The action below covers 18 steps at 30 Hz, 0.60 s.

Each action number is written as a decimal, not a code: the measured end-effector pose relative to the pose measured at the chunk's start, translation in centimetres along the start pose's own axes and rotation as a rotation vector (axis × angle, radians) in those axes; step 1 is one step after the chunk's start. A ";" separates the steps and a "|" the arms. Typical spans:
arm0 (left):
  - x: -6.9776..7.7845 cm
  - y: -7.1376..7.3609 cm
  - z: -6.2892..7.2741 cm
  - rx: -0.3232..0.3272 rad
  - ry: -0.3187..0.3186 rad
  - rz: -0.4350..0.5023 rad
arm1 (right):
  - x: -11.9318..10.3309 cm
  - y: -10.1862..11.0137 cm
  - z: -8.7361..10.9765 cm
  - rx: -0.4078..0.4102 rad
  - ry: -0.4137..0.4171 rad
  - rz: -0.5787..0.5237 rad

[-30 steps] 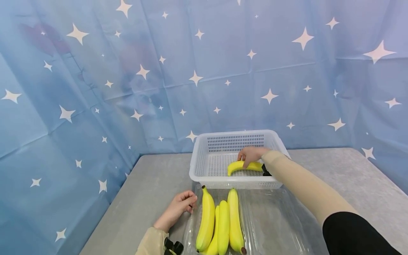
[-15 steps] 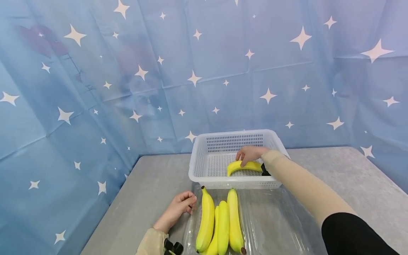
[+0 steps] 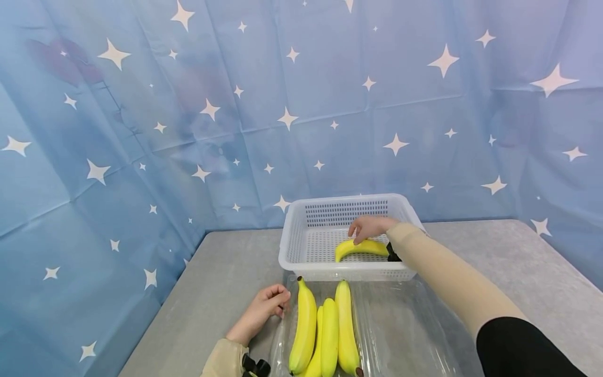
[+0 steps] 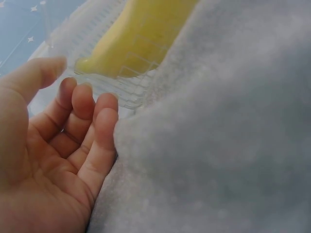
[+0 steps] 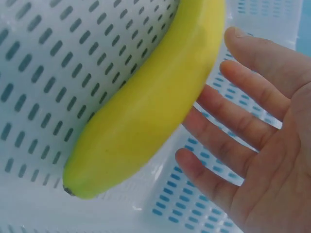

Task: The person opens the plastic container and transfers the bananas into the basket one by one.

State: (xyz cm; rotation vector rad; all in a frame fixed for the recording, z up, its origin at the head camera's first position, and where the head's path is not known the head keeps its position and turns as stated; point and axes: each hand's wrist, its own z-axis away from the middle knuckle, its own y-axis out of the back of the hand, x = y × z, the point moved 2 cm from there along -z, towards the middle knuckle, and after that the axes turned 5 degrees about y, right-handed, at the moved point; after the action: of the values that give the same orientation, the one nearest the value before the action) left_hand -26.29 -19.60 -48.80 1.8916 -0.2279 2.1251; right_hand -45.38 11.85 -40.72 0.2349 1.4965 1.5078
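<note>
A yellow banana (image 3: 360,248) lies on the floor of the white slotted basket (image 3: 325,266). My right hand (image 3: 370,226) hovers right over it. Seen from the right wrist, the fingers (image 5: 228,111) are spread and fairly straight beside the banana (image 5: 141,107), and the thumb (image 5: 248,46) stands away from its side. Several more bananas (image 3: 303,330) lie side by side in the left half of a clear plastic tray (image 3: 400,324). At that tray's left edge rests my left hand (image 3: 264,308), fingers loosely curled and thumb apart in the left wrist view, with nothing in its grasp.
The basket stands directly behind the tray on a grey table (image 3: 212,293). A blue star-patterned curtain (image 3: 330,104) hangs behind and along the left side. In the left wrist view, a blurred grey surface (image 4: 218,131) fills the right part.
My right hand has let go of the banana in the basket, its thumb and fingers lifting slightly off it. The banana stays where it lay, and my left hand has not moved.
</note>
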 end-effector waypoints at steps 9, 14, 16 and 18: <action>0.1 -0.2 0.1 0.009 0.030 0.004 | -0.8 1.4 1.4 0.037 0.050 -0.025; 0.0 -0.2 0.2 0.008 0.020 0.013 | -1.4 2.2 2.1 0.063 0.072 -0.057; 0.0 -0.2 0.1 0.007 0.017 0.017 | -1.6 2.4 2.4 0.075 0.080 -0.076; 0.0 -0.3 0.1 0.005 0.018 0.017 | -1.7 2.7 2.7 0.082 0.086 -0.094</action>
State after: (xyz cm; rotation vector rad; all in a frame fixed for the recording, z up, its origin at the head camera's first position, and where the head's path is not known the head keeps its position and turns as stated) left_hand -26.13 -19.37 -48.76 1.8795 -0.2363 2.1545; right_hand -43.83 13.04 -37.05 0.1479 1.6174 1.3988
